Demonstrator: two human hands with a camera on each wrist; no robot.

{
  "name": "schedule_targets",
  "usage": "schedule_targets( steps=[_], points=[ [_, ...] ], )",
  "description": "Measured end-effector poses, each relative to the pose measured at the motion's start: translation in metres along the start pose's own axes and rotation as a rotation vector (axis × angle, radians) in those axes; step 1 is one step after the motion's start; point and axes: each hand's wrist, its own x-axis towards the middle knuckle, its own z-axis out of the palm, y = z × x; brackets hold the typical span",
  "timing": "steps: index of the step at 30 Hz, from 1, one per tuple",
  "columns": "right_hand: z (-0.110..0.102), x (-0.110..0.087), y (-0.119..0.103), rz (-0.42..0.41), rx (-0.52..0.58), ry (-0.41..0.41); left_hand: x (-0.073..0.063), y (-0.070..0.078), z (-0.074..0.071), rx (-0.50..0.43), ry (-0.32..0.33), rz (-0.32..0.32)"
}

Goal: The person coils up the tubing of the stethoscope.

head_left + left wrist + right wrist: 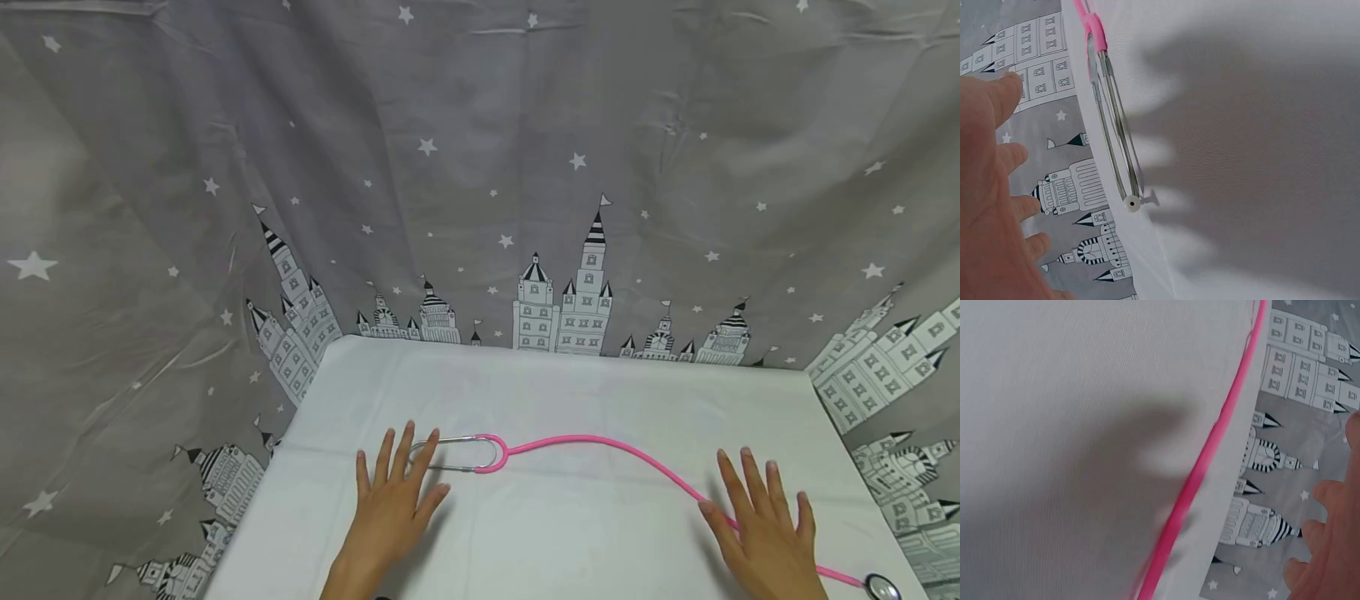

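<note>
A stethoscope with pink tubing (592,438) lies stretched across the white table. Its metal ear tubes (453,469) point left, and the round silver chestpiece (881,587) is at the lower right corner. My left hand (390,508) hovers with spread fingers above the earpiece end, hiding part of it in the head view. In the left wrist view one white eartip (1132,204) shows, apart from the fingers. My right hand (768,537) is spread over the tubing near the chestpiece, covering a stretch of it. The right wrist view shows the pink tube (1194,478) apart from that hand.
A white cloth (570,533) covers the table. Behind it and at both sides hangs a grey curtain (465,108) printed with stars and castles. Both hands cast shadows on the cloth.
</note>
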Motion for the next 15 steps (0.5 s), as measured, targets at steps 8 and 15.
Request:
schedule_targets(
  steps=[8, 15],
  points=[
    [0.014, 0.01, -0.019, -0.089, 0.045, 0.027, 0.014, -0.001, 0.01, -0.011, -0.028, 0.037],
    [0.032, 0.024, -0.051, -0.257, 0.069, 0.079, 0.028, -0.002, 0.02, -0.01, -0.072, 0.084]
  ],
)
